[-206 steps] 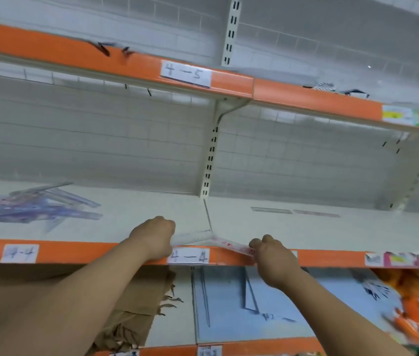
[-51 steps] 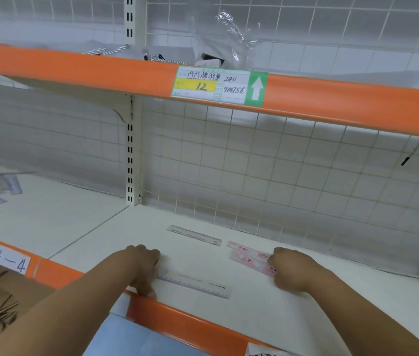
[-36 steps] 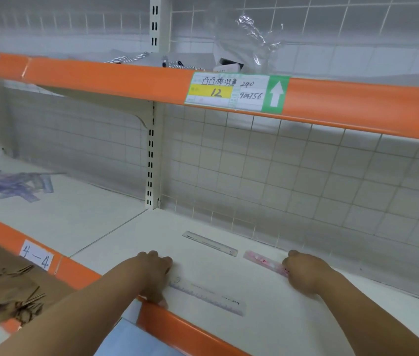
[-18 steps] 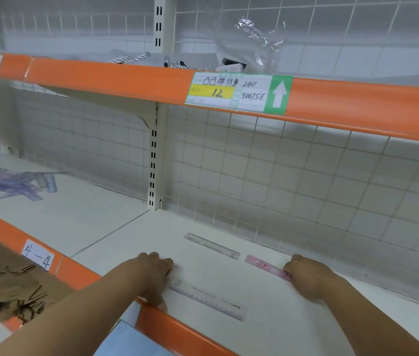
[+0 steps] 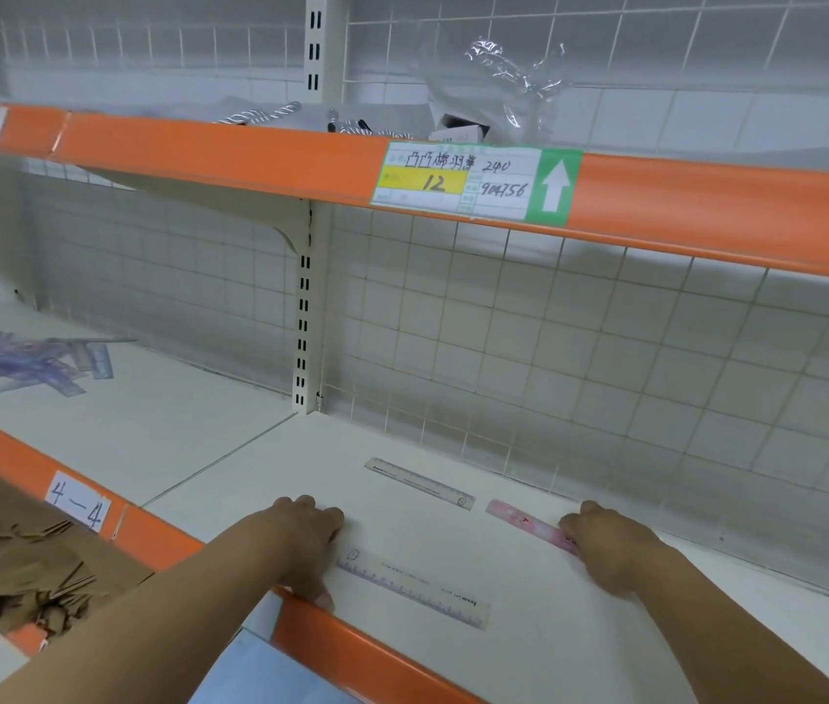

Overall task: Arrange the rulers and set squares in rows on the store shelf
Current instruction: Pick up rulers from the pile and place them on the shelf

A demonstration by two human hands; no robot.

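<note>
The front clear ruler lies flat near the shelf's orange lip, with its long axis running along that lip. Behind it is a second clear ruler, and a pink ruler follows on from that one's right end with a small gap. Those two lie nearly in one line, parallel to the front ruler, so it looks like a back row of two and a front row just started.

The left hand is right at the left end of the front ruler, knuckles up, fingers curled under, thumb down by the lip. The ruler stretches away from it to the right. I honestly can't tell if it's pinching that end or just butted up against it.

The right hand sits on the right end of the pink ruler, which runs out from under it to the left. Its fingers are curled down over that end, so I read it as gripping it.

The part that matters next, I think, is the loose pile of rulers and set squares. It's well off to the left on the neighbouring shelf section, past the upright. That puts it on the left hand's side, so that's the nearer one for fetching more.
</note>
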